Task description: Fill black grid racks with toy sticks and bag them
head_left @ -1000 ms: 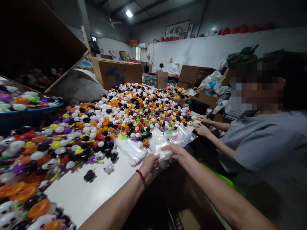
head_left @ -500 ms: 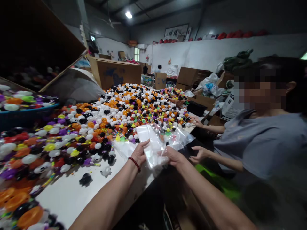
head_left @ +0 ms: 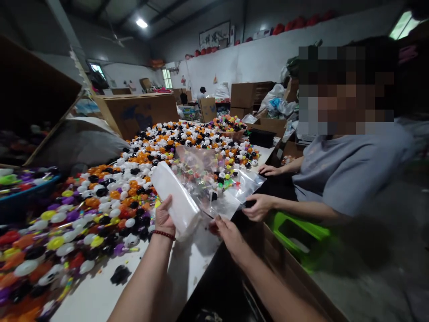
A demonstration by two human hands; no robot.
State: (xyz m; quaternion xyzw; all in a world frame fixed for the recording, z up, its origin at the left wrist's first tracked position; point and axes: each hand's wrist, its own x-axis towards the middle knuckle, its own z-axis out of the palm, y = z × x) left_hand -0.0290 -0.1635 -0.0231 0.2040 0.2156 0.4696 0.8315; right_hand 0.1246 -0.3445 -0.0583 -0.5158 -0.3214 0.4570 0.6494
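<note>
My left hand [head_left: 165, 218], with a red bead bracelet at the wrist, grips a folded stack of clear plastic bags [head_left: 176, 199] above the table edge. The fingers of my right hand [head_left: 228, 235] are pinched on the near end of a loose clear bag [head_left: 231, 199], just right of the stack. That bag spreads out over the front of a large heap of small orange, white, black, purple and yellow plastic pieces [head_left: 134, 179]. A single black piece [head_left: 120, 274] lies apart on the white table [head_left: 97, 286].
A person in a grey shirt [head_left: 355, 165] sits at the right, hands at the table edge, near a green stool [head_left: 301, 232]. Cardboard boxes [head_left: 144, 112] stand behind the heap. A blue basin [head_left: 30, 192] is at the left.
The view has turned right. My hands have moved apart; the bag stack is tilted to the left, and the loose bag is spread out beside it. The person's hands have shifted.
</note>
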